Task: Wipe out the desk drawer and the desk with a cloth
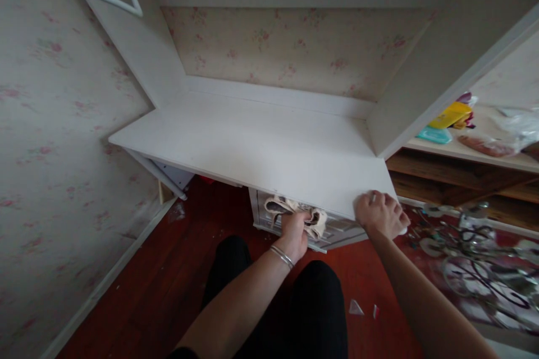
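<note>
- Rag (295, 210): a crumpled beige cloth, bunched in the left hand (293, 234) just below the front edge of the desk (252, 146), against the white drawer unit (337, 230) under it.
- Left hand: fingers curled shut round the rag, knuckles up; a thin silver bangle (282, 256) sits on the wrist.
- Right hand (380, 216): rests on the desk's front right corner, fingers bent and gripping over the edge; a bit of white shows under the fingertips, but I cannot tell what it is.
- Desk: white top set in an alcove with flowered wallpaper (295, 50) behind.
- Shelf (463, 151) to the right carries a yellow pack (450, 116), a teal pack (433, 135) and a plastic bag (517, 126).
- Floor (160, 269): dark red boards, with small scraps (356, 307) near the person's knees.
- Metal frame (480, 258) with curled wire lies on the floor at right.
</note>
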`<state>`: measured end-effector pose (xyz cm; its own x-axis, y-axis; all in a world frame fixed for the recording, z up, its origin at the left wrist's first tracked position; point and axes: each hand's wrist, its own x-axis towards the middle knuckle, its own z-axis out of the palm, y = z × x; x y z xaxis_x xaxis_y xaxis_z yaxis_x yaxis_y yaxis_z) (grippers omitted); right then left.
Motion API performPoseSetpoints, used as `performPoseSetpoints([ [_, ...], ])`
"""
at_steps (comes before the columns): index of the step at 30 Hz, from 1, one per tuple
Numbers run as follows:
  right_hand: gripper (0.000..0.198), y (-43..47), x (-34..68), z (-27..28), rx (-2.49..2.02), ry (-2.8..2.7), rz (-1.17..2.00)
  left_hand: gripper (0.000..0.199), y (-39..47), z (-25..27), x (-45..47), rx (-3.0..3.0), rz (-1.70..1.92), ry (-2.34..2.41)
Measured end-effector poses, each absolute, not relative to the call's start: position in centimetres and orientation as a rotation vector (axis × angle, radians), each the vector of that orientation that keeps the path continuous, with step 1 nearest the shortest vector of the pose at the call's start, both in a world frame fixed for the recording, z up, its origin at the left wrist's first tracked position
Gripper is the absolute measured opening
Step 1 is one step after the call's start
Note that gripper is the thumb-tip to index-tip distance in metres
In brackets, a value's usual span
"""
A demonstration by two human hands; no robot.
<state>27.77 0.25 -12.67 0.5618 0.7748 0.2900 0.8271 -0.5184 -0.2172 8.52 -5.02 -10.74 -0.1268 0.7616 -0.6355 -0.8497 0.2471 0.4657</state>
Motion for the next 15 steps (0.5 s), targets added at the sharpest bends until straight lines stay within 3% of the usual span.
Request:
performPoseSetpoints([
  [4,0.043,0.2,27.8,-12.8,-2.427,-1.344,-0.295,0.036,-6.1,-10.2,13.7,-0.126,1.273,0.881],
  [9,0.042,0.2,27.7,-12.4,-2.431,-1.34,-0.236,0.008,-6.4,-12.1,18.8,-0.196,1.103,0.792],
  [15,0.043,0.2,27.8,-12.2,-2.429,-1.347,-0.204,0.01,-6.0,-16.2,22.1,-0.313,1.034,0.792],
])
